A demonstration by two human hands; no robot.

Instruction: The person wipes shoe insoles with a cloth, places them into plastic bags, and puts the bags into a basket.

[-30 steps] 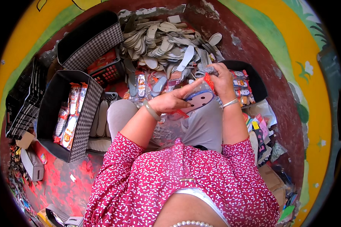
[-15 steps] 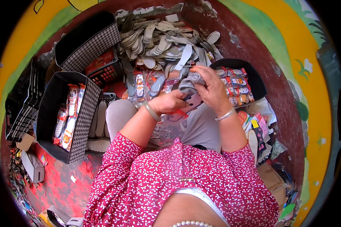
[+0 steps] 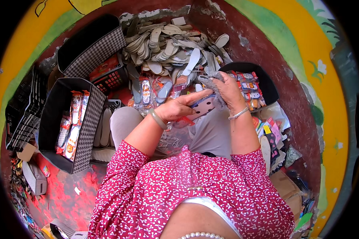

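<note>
My right hand (image 3: 230, 92) is closed round a fuzzy grey cloth (image 3: 210, 82), which looks bunched and partly hangs below the palm. Between the hands, above my lap, is a flat pink piece with black dots (image 3: 202, 108) and a bluish upper edge. My left hand (image 3: 178, 108) grips its left side, index finger stretched along the top toward the cloth and thumb lower down. The grey cloth and the right hand cover the piece's right end. Red-and-clear plastic wrapping (image 3: 182, 122) lies just below the left hand.
A large heap of pale insoles (image 3: 167, 49) rises ahead, with wrapped packs (image 3: 146, 91) before it. Right stands a black bin (image 3: 270, 88) of packets; left, a houndstooth bin (image 3: 87, 137) with more. Folded colourful pieces (image 3: 272, 139) are stacked beside my right knee.
My right hand has shifted right and slightly down with the grey cloth, exposing more of the dotted piece. My left index finger has stretched out along its top.
</note>
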